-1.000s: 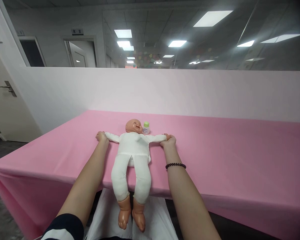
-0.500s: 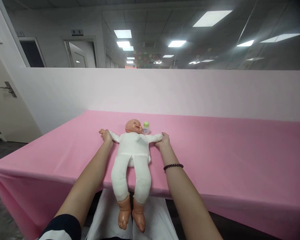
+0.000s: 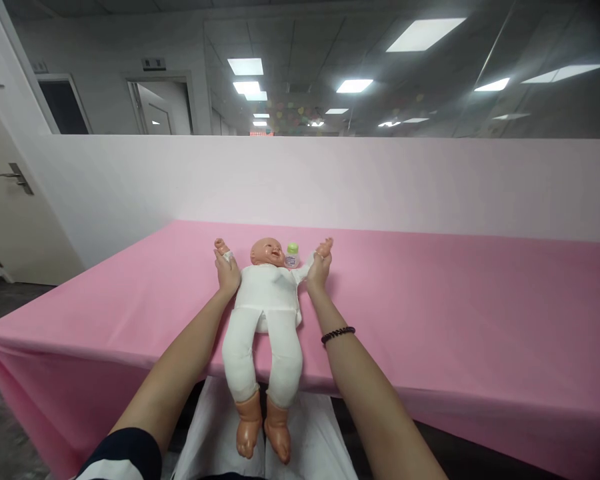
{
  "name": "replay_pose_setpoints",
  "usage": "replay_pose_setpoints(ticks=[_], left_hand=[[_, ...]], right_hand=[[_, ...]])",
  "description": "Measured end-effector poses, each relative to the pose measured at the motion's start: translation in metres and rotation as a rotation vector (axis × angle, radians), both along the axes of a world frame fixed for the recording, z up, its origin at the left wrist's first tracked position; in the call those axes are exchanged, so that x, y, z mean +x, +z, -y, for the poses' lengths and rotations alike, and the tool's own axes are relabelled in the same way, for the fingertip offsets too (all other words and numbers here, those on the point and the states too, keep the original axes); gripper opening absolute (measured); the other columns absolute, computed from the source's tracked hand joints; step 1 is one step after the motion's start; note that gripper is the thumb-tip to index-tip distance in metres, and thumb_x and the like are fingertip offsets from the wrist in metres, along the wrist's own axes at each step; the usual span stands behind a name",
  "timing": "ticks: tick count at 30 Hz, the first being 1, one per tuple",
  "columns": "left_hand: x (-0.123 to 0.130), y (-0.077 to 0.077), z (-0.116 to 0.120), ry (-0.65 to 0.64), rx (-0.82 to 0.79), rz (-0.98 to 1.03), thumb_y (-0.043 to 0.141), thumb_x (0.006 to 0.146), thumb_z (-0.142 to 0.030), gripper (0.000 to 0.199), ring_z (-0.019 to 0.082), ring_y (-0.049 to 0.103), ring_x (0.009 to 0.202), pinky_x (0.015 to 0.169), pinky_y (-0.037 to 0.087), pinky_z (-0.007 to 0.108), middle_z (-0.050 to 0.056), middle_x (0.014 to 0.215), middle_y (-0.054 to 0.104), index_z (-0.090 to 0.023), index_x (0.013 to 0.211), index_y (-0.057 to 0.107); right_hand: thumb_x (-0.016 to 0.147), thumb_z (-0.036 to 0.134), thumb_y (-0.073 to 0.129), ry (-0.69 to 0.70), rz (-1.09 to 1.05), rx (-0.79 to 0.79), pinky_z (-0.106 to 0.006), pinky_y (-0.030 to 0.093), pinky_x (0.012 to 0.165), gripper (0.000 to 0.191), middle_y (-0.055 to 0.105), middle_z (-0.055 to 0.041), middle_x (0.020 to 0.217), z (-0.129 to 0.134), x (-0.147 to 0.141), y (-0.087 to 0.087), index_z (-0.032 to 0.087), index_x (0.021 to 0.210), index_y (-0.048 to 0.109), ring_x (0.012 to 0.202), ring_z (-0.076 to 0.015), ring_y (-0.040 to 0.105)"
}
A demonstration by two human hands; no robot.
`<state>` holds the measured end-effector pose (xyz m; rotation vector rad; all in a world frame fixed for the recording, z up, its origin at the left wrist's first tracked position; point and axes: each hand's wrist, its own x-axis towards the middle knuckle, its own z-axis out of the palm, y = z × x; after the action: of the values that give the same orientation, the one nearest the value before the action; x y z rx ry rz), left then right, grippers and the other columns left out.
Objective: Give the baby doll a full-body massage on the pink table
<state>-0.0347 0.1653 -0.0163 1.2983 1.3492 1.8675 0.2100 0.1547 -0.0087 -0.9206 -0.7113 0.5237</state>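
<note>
1. Well, at the far left stands a cream door (image 3: 10,187) with a metal lever handle (image 3: 14,177), and a white partition wall (image 3: 105,187) runs behind the table from there across the view.
2. Low in the corner, a dark sleeve with a white stripe (image 3: 123,457) covers the upper part of the person's left arm.
3. The left hand (image 3: 227,272) is clenched around the doll's raised forearm just below its small vinyl hand, which sticks out past the fingers beside the doll's head.
4. In the middle, a baby doll (image 3: 265,307) in a white cloth suit lies on its back on a pink table cover (image 3: 430,307), its head toward the partition. Its legs run to the near table edge, and its bare vinyl feet hang past it above a white sheet (image 3: 307,440).
5. Just beside the doll's head, on the right, a small bottle with a green cap (image 3: 293,256) stands upright on the pink cover, touching neither hand.
6. The right hand (image 3: 319,272) is likewise closed around the doll's other forearm – the doll's arm is raised, its fingers showing above the grip – and a black beaded bracelet (image 3: 338,335) circles the person's wrist.
</note>
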Motion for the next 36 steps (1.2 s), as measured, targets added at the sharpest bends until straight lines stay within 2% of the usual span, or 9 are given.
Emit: replay_pose_setpoints(ticks=[2,5,8,12,16,20,24,29,36], left_hand=[[0.002,0.001,0.005,0.045,-0.001,-0.184,0.057,0.091,-0.033,0.068,0.036,0.044,0.138,0.11,0.039,0.049,0.022,0.153,0.04,-0.019,0.151,0.027],[0.001,0.003,0.011,0.037,-0.028,-0.314,0.056,0.093,-0.037,0.062,0.036,0.06,0.119,0.096,0.047,0.048,0.022,0.144,0.05,-0.019,0.146,0.03],[-0.002,0.004,0.013,0.044,-0.053,-0.344,0.056,0.093,-0.039,0.049,0.034,0.067,0.1,0.084,0.049,0.045,0.02,0.126,0.062,-0.02,0.135,0.039],[-0.003,0.003,0.013,0.057,-0.046,-0.39,0.055,0.094,-0.04,0.039,0.033,0.066,0.098,0.079,0.048,0.041,0.017,0.12,0.063,-0.02,0.126,0.045],[0.0,0.001,0.011,0.058,-0.026,-0.379,0.055,0.093,-0.037,0.044,0.031,0.066,0.097,0.077,0.048,0.039,0.018,0.124,0.061,-0.02,0.13,0.041],[0.0,0.003,0.005,0.069,-0.074,-0.15,0.057,0.093,-0.034,0.054,0.028,0.066,0.099,0.081,0.05,0.039,0.018,0.123,0.062,-0.018,0.138,0.031],[-0.008,0.01,-0.006,0.173,0.04,0.161,0.053,0.095,-0.025,0.04,0.021,0.063,0.11,0.093,0.048,0.034,0.015,0.13,0.058,-0.021,0.131,0.035],[-0.018,0.014,-0.014,0.181,0.23,0.312,0.046,0.097,-0.022,0.032,0.013,0.065,0.09,0.084,0.052,0.028,0.009,0.118,0.057,-0.024,0.128,0.037],[-0.03,0.016,-0.014,0.286,0.175,0.466,0.047,0.093,-0.021,0.009,0.013,0.062,0.079,0.073,0.051,0.027,0.002,0.092,0.057,-0.022,0.101,0.042]], right_hand=[[0.084,0.045,0.058,0.049,0.216,-0.016,-0.031,0.049,0.091,0.057,0.061,-0.0037,0.131,0.011,-0.009,0.006,0.031,0.138,0.048,0.112,-0.0194,0.06],[0.084,0.052,0.06,0.124,0.442,-0.155,-0.034,0.048,0.08,0.064,0.069,-0.0052,0.109,0.02,-0.017,0.006,0.028,0.141,0.042,0.087,-0.0226,0.064],[0.086,0.055,0.057,0.127,0.576,-0.224,-0.033,0.045,0.073,0.055,0.069,-0.005,0.099,0.021,-0.016,0.001,0.026,0.131,0.046,0.076,-0.0238,0.061],[0.087,0.054,0.055,0.112,0.611,-0.241,-0.032,0.043,0.07,0.044,0.067,-0.0059,0.103,0.02,-0.012,-0.001,0.027,0.121,0.049,0.078,-0.024,0.061],[0.085,0.05,0.059,0.097,0.488,-0.21,-0.03,0.044,0.073,0.045,0.068,-0.0043,0.103,0.017,-0.013,-0.001,0.027,0.122,0.047,0.081,-0.0216,0.062],[0.079,0.047,0.067,0.099,0.229,-0.156,-0.029,0.047,0.074,0.053,0.069,-0.0042,0.1,0.011,-0.012,0.002,0.024,0.121,0.044,0.081,-0.019,0.064],[0.081,0.041,0.066,0.054,-0.052,-0.053,-0.028,0.051,0.074,0.039,0.068,-0.0061,0.103,0.006,-0.002,0.016,0.02,0.109,0.047,0.084,-0.0167,0.065],[0.087,0.032,0.056,0.007,-0.27,-0.071,-0.026,0.054,0.06,0.018,0.063,0.0002,0.078,0.011,0.016,0.033,0.02,0.099,0.053,0.065,-0.0146,0.064],[0.086,0.018,0.054,0.027,-0.502,-0.045,-0.022,0.054,0.056,0.003,0.056,0.0038,0.068,0.005,0.039,0.029,0.019,0.085,0.051,0.055,-0.0096,0.058]])
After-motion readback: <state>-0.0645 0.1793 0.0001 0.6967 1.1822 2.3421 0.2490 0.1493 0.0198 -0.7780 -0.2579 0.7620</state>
